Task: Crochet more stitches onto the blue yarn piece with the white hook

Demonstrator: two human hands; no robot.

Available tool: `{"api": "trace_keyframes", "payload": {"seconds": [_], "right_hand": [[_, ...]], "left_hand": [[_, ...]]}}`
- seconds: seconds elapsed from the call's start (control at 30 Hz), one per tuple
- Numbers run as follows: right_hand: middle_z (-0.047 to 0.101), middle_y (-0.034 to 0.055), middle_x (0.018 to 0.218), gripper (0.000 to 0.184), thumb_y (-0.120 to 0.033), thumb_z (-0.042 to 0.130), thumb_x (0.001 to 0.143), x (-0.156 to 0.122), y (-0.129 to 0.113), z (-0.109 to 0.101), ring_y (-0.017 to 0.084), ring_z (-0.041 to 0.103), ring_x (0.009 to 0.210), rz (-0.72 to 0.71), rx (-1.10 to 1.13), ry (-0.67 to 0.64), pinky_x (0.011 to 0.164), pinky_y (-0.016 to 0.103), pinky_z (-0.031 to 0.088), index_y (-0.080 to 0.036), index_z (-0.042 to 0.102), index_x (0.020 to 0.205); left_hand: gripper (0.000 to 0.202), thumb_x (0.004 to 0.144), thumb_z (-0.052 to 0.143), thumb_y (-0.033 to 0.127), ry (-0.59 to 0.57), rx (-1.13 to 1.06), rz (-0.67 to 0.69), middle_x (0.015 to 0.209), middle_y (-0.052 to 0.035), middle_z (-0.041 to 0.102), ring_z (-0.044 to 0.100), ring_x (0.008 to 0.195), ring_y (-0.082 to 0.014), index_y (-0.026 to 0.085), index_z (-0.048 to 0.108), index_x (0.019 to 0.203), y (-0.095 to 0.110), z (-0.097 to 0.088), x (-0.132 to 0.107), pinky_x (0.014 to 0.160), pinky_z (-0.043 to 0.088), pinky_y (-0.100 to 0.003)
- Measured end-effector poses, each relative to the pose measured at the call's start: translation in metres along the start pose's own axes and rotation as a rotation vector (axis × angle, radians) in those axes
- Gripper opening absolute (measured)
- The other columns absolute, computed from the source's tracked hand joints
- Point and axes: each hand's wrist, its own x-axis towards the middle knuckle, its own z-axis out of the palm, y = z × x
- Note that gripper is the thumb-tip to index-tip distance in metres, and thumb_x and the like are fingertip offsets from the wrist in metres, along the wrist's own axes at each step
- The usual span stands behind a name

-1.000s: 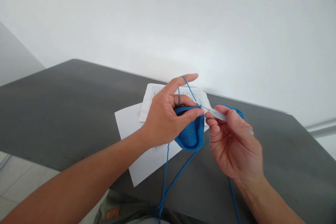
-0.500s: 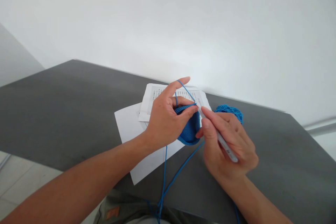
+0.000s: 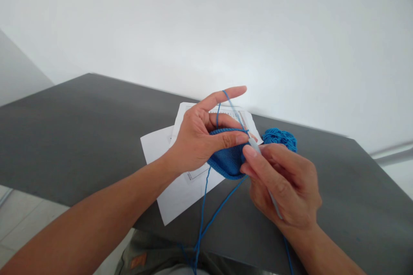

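From my end, the blue crocheted piece sits above the desk, its rim bunched, hollow side toward me. My left hand pinches that rim between thumb and middle finger, index finger raised with blue yarn looped over it. My right hand is closed around a pale crochet hook, whose tip meets the rim beside the left thumb; I can't make out a marking on the handle. Behind the hands, a printed sheet overlaps a second sheet; I see rows of print on the first and a ruled line on the second, all too small to read. A blue yarn bundle rests beyond the right hand. Nearest me, dark green cloth carries a tan patch, its lettering, if any, unreadable.
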Motion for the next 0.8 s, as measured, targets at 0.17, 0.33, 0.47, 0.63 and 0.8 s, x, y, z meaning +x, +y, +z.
{"api": "trace_keyframes", "payload": {"seconds": [0.17, 0.33, 0.47, 0.63, 0.8], "right_hand": [[0.077, 0.0095, 0.106, 0.057, -0.004, 0.076, 0.087, 0.002, 0.001, 0.002, 0.021, 0.073, 0.084, 0.118, 0.206, 0.097, 0.069, 0.035, 0.065, -0.022, 0.068, 0.141], [0.079, 0.0071, 0.099, 0.028, -0.023, 0.063, 0.101, 0.005, -0.004, 0.007, 0.02, 0.074, 0.072, 0.656, 0.822, 0.149, 0.054, 0.036, 0.064, -0.026, 0.077, 0.126], [0.078, 0.006, 0.098, 0.031, -0.019, 0.058, 0.103, 0.004, -0.011, 0.014, 0.02, 0.074, 0.073, 0.715, 0.733, 0.17, 0.057, 0.037, 0.064, -0.027, 0.076, 0.127], [0.077, 0.0112, 0.108, 0.051, -0.004, 0.067, 0.092, 0.005, -0.017, 0.022, 0.024, 0.073, 0.092, 0.213, 0.02, 0.099, 0.08, 0.041, 0.062, -0.018, 0.066, 0.141], [0.073, 0.013, 0.101, 0.056, -0.005, 0.067, 0.092, 0.01, -0.009, 0.023, 0.026, 0.07, 0.087, -0.014, -0.083, 0.143, 0.075, 0.041, 0.059, -0.014, 0.061, 0.147]], "left_hand": [[0.082, 0.073, 0.092, 0.018, -0.032, 0.015, 0.025, 0.078, -0.0012, 0.08, 0.078, 0.075, -0.0196, 0.02, 0.058, 0.148, 0.0, -0.006, 0.002, 0.073, 0.061, -0.028], [0.081, 0.071, 0.091, 0.014, 0.095, 0.238, 0.151, 0.076, -0.0008, 0.079, 0.076, 0.072, -0.0188, 0.021, 0.06, 0.146, -0.002, -0.004, 0.002, 0.068, 0.06, -0.027], [0.076, 0.075, 0.087, 0.013, 0.231, 0.404, 0.243, 0.077, -0.0009, 0.08, 0.075, 0.069, -0.0184, 0.022, 0.061, 0.146, -0.007, 0.005, -0.001, 0.065, 0.06, -0.028], [0.08, 0.073, 0.091, 0.02, 0.24, 0.301, 0.233, 0.078, -0.0008, 0.081, 0.078, 0.074, -0.0212, 0.021, 0.059, 0.146, -0.007, 0.007, 0.002, 0.072, 0.063, -0.03], [0.085, 0.072, 0.093, 0.026, 0.039, 0.08, 0.069, 0.081, -0.0013, 0.082, 0.081, 0.085, -0.0247, 0.023, 0.056, 0.149, 0.006, -0.004, 0.003, 0.075, 0.063, -0.031]]}}
